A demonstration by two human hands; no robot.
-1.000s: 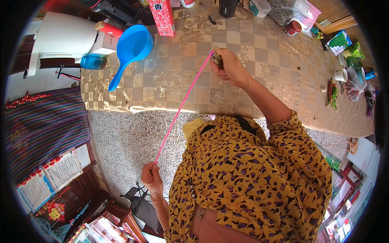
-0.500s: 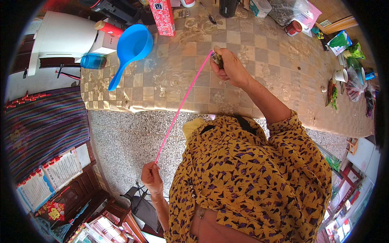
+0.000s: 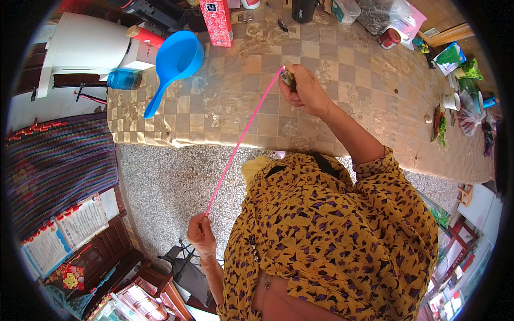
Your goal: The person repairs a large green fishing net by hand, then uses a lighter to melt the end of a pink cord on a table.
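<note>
Pinched in my left hand (image 3: 202,235) is the lower end of a long, thin pink incense stick (image 3: 243,136), slanting up to the right. Its far tip meets the top of a lighter (image 3: 288,80), around which my right hand (image 3: 305,90) is closed. A small bright spot, like a flame, glows where tip and lighter meet. My right hand is above the table (image 3: 353,115), which wears a checked, flowered cover. My left hand is lower, over the speckled floor short of the table's near edge.
On the table's left are a blue ladle (image 3: 179,59), a blue jar (image 3: 124,79) and a red patterned box (image 3: 216,21). A red-lidded jar (image 3: 389,38), white cup (image 3: 451,101) and bags stand right. A black chair (image 3: 190,275) is beside my left arm.
A bright flame-like spot now shows at the stick's tip by the lighter. Both hands keep nearly the same place and grip; the whole view has shifted very slightly.
</note>
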